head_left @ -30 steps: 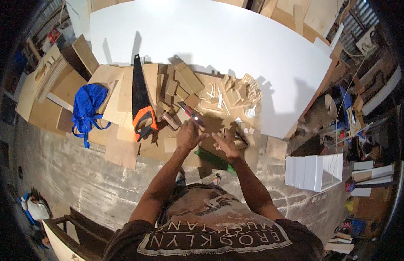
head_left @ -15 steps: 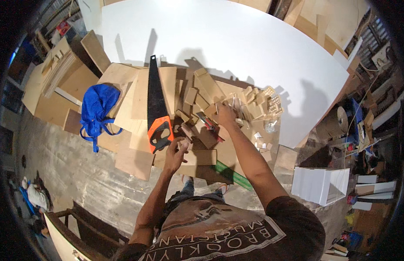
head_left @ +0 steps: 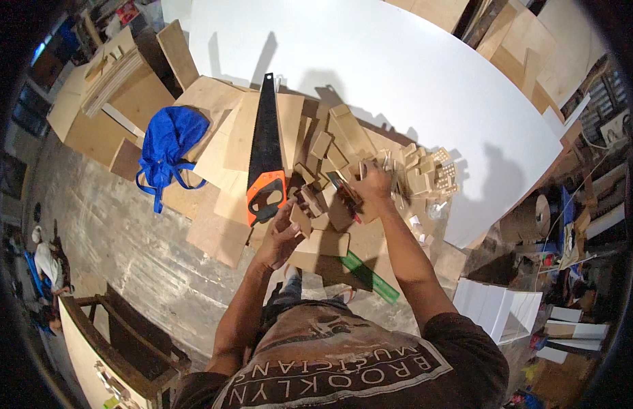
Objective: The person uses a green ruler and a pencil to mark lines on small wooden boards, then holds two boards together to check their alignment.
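Left hand (head_left: 281,240): fingers narrowed on a small wooden block (head_left: 300,221), held upright between thumb and fingertips, just right of the orange saw handle (head_left: 266,194). Right hand (head_left: 374,183): reaching into the pile of wooden blocks (head_left: 335,153), fingers bent downward; cannot tell whether they grip a piece. A dark tool with a red part (head_left: 345,189) lies between the hands, nearer the right. Black saw blade (head_left: 265,129) points away from the person, resting on thin plywood sheets (head_left: 232,146). Blue cloth bag (head_left: 172,140) left of the saw; perforated wooden pieces (head_left: 444,170) right of the right hand; green strip (head_left: 369,276) nearer the person. White surface (head_left: 425,82) extends beyond the pile.
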### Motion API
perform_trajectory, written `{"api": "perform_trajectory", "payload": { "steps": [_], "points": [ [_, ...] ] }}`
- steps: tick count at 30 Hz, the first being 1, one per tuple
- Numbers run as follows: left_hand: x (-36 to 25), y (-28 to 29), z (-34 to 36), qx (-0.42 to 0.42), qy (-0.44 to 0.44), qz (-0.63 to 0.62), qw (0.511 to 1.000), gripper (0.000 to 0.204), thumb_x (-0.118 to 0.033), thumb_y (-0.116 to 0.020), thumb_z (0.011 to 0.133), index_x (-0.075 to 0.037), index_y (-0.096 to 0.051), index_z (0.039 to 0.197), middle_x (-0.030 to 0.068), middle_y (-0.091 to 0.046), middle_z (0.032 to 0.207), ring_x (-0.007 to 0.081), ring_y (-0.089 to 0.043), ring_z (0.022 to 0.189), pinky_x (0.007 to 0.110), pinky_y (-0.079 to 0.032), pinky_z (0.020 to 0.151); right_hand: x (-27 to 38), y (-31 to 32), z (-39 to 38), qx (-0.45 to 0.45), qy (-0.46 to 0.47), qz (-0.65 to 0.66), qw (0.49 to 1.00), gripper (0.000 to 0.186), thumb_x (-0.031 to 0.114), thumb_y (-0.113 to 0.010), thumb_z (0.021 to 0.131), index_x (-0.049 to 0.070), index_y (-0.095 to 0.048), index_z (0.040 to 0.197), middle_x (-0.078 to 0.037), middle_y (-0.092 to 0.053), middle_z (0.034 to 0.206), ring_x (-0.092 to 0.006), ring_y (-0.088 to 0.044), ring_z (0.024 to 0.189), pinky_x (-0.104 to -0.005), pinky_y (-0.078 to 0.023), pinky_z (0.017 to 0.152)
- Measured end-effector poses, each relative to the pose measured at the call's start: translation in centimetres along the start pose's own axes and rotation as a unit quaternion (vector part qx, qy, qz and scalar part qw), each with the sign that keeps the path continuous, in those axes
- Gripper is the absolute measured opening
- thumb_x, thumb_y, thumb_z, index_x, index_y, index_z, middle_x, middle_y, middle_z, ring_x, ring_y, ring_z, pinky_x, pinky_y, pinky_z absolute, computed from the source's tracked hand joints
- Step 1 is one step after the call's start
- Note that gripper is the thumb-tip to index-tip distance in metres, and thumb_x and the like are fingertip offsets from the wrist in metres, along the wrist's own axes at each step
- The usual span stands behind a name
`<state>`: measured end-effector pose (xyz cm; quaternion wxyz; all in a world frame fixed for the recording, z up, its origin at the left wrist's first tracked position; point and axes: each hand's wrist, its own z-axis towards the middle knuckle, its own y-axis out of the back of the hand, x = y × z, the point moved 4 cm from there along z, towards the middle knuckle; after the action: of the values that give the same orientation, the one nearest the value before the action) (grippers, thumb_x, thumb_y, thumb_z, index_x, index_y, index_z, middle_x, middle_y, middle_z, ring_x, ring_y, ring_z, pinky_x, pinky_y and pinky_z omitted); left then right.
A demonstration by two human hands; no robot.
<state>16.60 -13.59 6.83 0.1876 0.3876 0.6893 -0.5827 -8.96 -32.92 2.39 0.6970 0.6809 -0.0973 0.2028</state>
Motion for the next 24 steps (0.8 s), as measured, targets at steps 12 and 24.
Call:
{"api": "perform_trajectory", "payload": {
  "steps": [12,24],
  "points": [
    [3.0,-12.4,0.3,0.141,-0.010,-0.031,0.989,0.086,-0.012,-0.080,0.087,-0.004,-0.032,0.158,0.0077,-0.050,0.152,0.0212,-0.052,0.135,0.037,-0.045,0.109,7.1,13.8,-19.2,-0.059,0.154,0.305,0.938,0.057,0.030,-0.077,0.084,-0.003,-0.060,0.128,-0.026,-0.063,0.124,-0.0399,-0.066,0.113,-0.0462,-0.054,0.094],
    [7.7,-17.9,-1.5,0.192,0.097,-0.104,0.971,0.072,-0.035,-0.066,0.098,-0.006,-0.034,0.155,0.0165,-0.047,0.151,0.0308,-0.055,0.133,0.040,-0.058,0.101,2.8,21.1,-25.8,-0.110,0.025,0.319,0.941,0.054,0.026,-0.072,0.093,0.006,-0.051,0.139,-0.019,-0.060,0.129,-0.0342,-0.059,0.121,-0.0442,-0.050,0.097]
  ]
}}
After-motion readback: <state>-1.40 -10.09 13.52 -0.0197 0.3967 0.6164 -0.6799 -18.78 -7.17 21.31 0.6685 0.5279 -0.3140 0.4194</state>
